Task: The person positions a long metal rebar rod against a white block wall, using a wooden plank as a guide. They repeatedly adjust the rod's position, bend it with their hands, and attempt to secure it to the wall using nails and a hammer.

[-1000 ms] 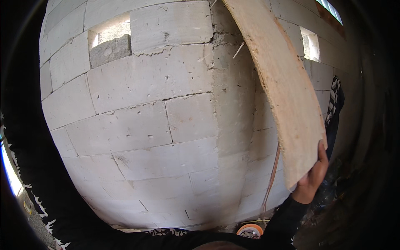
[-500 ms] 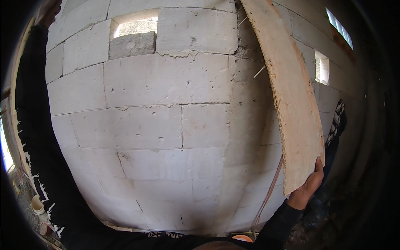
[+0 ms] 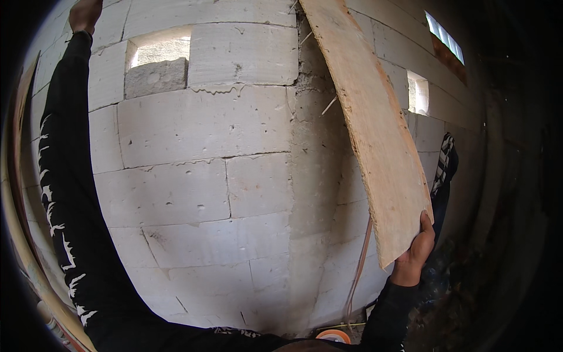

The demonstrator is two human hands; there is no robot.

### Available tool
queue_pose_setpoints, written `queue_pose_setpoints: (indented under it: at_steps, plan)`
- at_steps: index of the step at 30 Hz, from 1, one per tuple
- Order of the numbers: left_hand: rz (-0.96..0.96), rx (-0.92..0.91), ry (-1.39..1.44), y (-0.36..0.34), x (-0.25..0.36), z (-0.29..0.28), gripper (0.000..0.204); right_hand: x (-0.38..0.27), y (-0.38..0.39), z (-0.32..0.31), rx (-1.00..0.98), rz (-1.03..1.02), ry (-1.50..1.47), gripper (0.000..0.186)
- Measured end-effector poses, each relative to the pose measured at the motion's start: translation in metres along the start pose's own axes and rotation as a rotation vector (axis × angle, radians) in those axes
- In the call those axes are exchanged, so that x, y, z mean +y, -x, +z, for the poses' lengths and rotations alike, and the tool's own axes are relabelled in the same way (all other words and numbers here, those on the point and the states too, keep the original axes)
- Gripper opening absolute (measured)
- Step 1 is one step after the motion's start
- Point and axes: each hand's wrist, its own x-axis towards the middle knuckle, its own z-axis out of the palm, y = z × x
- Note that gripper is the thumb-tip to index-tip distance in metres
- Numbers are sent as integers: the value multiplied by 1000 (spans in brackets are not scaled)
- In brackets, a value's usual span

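Note:
A long pale wooden board (image 3: pixel 372 126) leans slanted against the grey block wall (image 3: pixel 199 176), its top going out of view at the upper edge. My right hand (image 3: pixel 417 246) grips the board's lower right corner, fingers wrapped round the edge. My left arm in a black sleeve with white marks reaches high up the left side. My left hand (image 3: pixel 84 14) is at the top left, up by the upper blocks of the wall; what it touches or holds is cut off by the frame.
A small opening (image 3: pixel 157 64) in the wall holds a loose grey block. Two bright window gaps (image 3: pixel 419 94) sit in the right wall. A striped cloth (image 3: pixel 444 167) hangs behind the board. An orange round object (image 3: pixel 332 336) lies low by the wall. A thin strip (image 3: pixel 359 267) hangs under the board.
My left arm has risen into view along the left side, hand now at the top. The view has tilted upward. My right hand keeps its hold on the board's lower corner.

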Motion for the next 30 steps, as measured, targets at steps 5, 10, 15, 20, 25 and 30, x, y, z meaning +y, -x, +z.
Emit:
queue_pose_setpoints:
  at_steps: [5, 10, 15, 20, 25, 30]
  plan:
    - [-25, -76, 4, 19, 40, 11, 49, 11, 1, 6, 83, -23, 14, 47]
    - [22, -131, 127, 11, 101, 30, 53, 20, -7, -4, 60, -23, -25, 50]
    - [37, -137, 179, 25, 89, 74, 55, 30, -6, 4, 117, -3, -9, 43]
    - [-158, -451, 419, 65, 124, 110, 47, 38, -12, -6, 151, -48, -14, 45]
    - [-519, -557, 602, 85, 100, 117, 37, 66, -24, -6, 131, 27, -29, 49]
    - [-476, -635, 478, 57, 129, 83, 54, 65, -18, -5, 121, -20, -76, 45]
